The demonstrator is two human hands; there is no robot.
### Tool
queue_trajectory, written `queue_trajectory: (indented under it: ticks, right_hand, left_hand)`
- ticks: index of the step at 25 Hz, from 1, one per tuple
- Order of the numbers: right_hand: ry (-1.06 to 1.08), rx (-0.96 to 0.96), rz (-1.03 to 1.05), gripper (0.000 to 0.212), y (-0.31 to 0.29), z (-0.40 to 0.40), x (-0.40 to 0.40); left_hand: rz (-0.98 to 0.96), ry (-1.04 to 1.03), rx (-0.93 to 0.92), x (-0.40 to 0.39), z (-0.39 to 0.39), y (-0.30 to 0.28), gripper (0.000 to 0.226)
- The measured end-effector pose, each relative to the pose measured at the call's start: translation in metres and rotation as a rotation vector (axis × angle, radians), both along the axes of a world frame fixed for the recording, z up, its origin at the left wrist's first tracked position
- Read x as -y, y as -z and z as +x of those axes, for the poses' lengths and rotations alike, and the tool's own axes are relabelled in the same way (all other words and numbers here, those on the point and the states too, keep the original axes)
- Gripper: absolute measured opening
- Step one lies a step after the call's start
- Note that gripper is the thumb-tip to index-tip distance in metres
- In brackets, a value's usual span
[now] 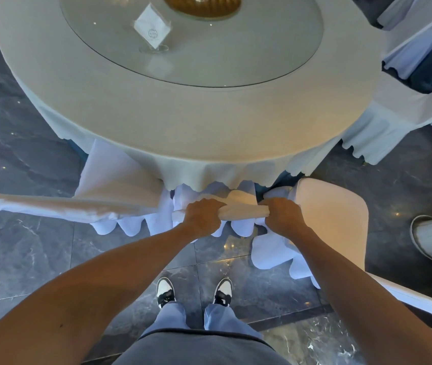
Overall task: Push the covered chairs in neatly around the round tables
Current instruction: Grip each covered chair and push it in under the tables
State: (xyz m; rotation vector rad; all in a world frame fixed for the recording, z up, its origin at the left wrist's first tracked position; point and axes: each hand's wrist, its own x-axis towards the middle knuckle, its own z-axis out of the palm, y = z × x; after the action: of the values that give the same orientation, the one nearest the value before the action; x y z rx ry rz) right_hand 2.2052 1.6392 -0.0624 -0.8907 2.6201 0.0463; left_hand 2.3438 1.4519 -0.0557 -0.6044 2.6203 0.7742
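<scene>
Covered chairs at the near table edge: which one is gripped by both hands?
The middle chair: left hand and right hand clasp its top; neighbouring chairs stand untouched.

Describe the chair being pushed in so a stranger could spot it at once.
Find the round table with the glass turntable. At its near edge stand three white-covered chairs. The middle chair is the one: both hands, left and right, grip its backrest top.

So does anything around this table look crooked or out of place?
Yes. The chair on the right sits angled, its back turned rather than squared to the round table. The middle chair, gripped by the left hand and right hand, looks tucked in. Nothing is spilled.
</scene>
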Motion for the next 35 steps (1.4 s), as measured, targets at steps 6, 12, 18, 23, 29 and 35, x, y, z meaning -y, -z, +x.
queue_trajectory:
  ticks: [6, 12, 18, 23, 29, 35]
  right_hand:
    - [-0.018, -0.019, 0.021, 0.043, 0.003, -0.002, 0.0]
    - [-0.442, -0.169, -0.038, 0.037, -0.006, 0.043, 0.061]
    - [-0.41, -0.186, 0.133, 0.027, 0.013, 0.106, 0.129]
    - [-0.295, -0.159, 0.224, 0.024, 0.012, 0.107, 0.139]
    - [-0.271, -0.164, 0.252, 0.023, 0.011, 0.104, 0.144]
    - [-0.279, -0.166, 0.233, 0.024, 0.008, 0.1, 0.145]
  left_hand:
    - [0.098, -0.007, -0.047, 0.015, 0.014, -0.002, 0.031]
    - [-0.128, -0.011, 0.002, 0.096, 0.079, 0.02, 0.063]
    - [-0.528, 0.07, 0.293, 0.199, 0.158, 0.023, 0.069]
    - [-0.642, 0.027, 0.371, 0.226, 0.155, 0.016, 0.033]
    - [-0.659, 0.161, 0.355, 0.219, 0.146, 0.017, 0.027]
    - [-0.536, 0.148, 0.28, 0.191, 0.136, 0.019, 0.025]
